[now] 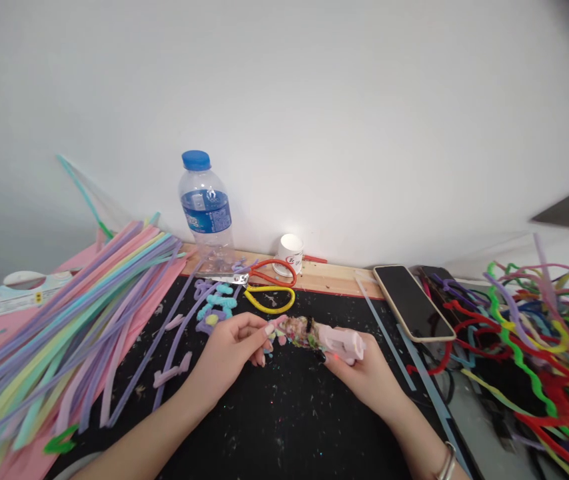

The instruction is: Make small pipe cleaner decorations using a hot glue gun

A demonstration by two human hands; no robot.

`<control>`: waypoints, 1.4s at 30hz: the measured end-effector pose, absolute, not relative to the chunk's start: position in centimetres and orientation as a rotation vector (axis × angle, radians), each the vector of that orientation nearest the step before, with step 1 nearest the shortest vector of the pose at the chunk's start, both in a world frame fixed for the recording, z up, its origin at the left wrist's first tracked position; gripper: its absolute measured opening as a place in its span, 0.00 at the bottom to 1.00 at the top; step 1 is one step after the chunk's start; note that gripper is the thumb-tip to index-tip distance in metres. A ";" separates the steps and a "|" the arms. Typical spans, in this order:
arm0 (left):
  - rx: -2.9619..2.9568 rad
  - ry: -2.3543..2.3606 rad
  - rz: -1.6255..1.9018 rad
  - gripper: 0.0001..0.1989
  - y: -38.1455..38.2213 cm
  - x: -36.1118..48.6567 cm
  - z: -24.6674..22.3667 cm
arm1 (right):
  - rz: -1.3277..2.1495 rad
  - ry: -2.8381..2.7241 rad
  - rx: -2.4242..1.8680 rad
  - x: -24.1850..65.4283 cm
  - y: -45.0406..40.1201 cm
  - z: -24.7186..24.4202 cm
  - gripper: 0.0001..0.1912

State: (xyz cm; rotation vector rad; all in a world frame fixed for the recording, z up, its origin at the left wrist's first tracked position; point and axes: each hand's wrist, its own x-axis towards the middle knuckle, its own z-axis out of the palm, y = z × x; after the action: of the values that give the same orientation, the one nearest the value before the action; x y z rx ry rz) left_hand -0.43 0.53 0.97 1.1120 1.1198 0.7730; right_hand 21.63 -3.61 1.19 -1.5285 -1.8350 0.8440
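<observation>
Over the black work surface (284,413), my right hand (359,373) is closed around the pale pink plastic body of a short tool-like object (339,341). Its far half is mottled with many colours and has a dark band; what exactly it is I cannot make out. My left hand (239,343) pinches a small pink and multicoloured piece (277,327) at the object's left tip. Whether the two are joined is unclear. Just beyond the left hand lie fuzzy blue and purple shapes (217,303) of bent pipe cleaner. Scissors (269,287) with one red and one yellow handle rest behind both hands.
A water bottle (207,213) and a paper cup (290,253) stand by the wall. Pastel pipe cleaners (99,313) are heaped on the left, beside a white box (24,293). At the right are a phone (414,303) and tangled bright pipe cleaners (539,347).
</observation>
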 end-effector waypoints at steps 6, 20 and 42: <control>1.128 1.110 0.771 0.09 0.4 -0.5 0.8 | 0.828 -1.835 -1.540 21.7 -3.6 1.0 0.08; 1.152 1.120 0.781 0.10 0.3 -0.4 0.9 | 0.794 -1.849 -1.557 21.7 -3.6 1.1 0.09; 1.103 1.038 0.737 0.08 0.2 -0.4 1.1 | 0.209 -1.758 -1.867 22.6 -2.7 0.3 0.18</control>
State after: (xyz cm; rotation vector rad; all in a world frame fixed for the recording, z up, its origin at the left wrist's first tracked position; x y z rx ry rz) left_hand -0.42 0.16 1.07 1.1025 1.0385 0.7366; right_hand 22.61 -2.71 0.30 -1.8666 -1.7582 0.2090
